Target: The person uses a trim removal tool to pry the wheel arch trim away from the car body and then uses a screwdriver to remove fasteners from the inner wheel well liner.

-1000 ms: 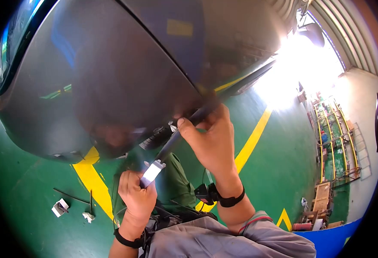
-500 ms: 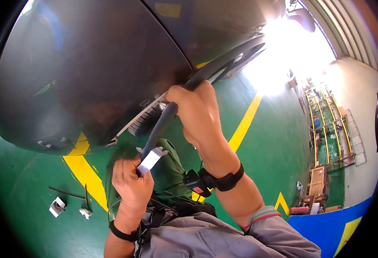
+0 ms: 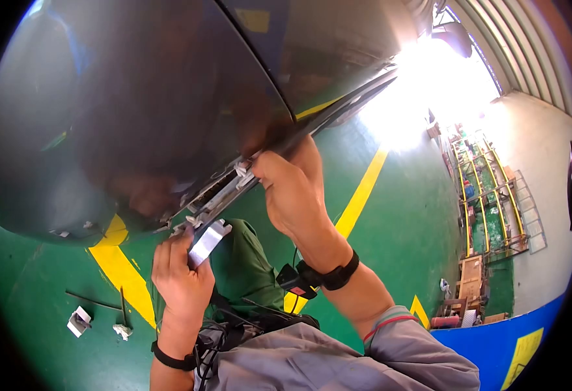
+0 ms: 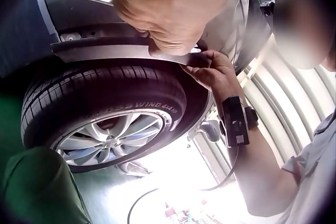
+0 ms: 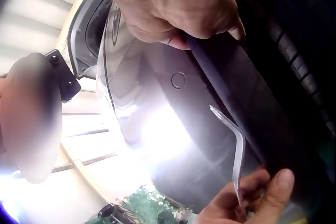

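My left hand (image 3: pixel 180 277) grips a shiny metal pry tool (image 3: pixel 209 244) at the lower end of the car's wheel arch. In the right wrist view the pry tool (image 5: pixel 239 153) is bent, with a forked tip over the dark bodywork. A dark wheel arch trim strip (image 4: pixel 105 50) runs along the arch above the tyre (image 4: pixel 105 90). My right hand (image 3: pixel 289 189) pinches this strip farther along, its thumb beside a pale clip (image 3: pixel 241 171). Most of its fingers are hidden behind the strip in the head view.
The dark car body (image 3: pixel 136 117) fills the upper left. On the green floor at left lie a small white box (image 3: pixel 79 321), thin dark rods (image 3: pixel 94 300) and a crumpled white scrap (image 3: pixel 123 332). A yellow-railed rack (image 3: pixel 488 195) stands at right, a blue panel (image 3: pixel 494 352) at lower right.
The trim strip, which hung bowed away from the arch, now lies closer along its edge. My right hand has turned over on the strip; my left hand has moved up to the arch with the pry tool.
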`<state>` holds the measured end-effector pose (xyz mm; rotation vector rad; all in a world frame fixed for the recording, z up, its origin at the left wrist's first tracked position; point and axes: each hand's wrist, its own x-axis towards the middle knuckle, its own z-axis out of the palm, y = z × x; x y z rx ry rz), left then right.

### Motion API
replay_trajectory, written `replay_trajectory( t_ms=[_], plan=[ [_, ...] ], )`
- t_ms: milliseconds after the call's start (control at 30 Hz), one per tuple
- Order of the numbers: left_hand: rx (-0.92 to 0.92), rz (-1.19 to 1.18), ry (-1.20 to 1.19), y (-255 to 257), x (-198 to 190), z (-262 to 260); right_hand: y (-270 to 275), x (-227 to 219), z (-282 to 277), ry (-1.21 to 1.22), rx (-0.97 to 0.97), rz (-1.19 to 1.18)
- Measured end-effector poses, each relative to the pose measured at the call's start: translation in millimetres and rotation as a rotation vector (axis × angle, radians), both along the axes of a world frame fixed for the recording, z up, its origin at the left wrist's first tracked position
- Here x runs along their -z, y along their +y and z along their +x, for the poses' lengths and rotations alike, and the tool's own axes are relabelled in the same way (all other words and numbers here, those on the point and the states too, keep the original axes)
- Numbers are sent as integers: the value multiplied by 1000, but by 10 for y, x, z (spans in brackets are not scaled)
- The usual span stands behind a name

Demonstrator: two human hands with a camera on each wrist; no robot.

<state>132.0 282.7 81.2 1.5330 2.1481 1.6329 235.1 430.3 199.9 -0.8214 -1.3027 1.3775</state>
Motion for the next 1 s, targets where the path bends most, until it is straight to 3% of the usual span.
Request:
replay_trajectory(
  t_ms=[167,300,500,633,833,867,967,1000],
  plan=[
    [-10,-28,64,-18,43,-3,-53,-117,-2,-216,18,1],
    [-37,9,70,14,118,54,-102,-93,-41,-208,93,-7],
    [-19,9,91,3,103,2,-25,-31,48,-40,-64,24],
    [69,-78,-23,-104,-143,-37,-81,-44,-18,17,-19,-24],
    [248,-221,-102,-374,-743,-127,16,40,124,22,-172,52],
    [219,-127,74,-343,-847,-125,7,30,120,33,-158,53],
    [171,-91,3,-360,-1330,23,-23,-34,122,54,-146,52],
    [143,-82,123,-326,-1406,63,-28,-53,119,43,-143,52]
  ],
)
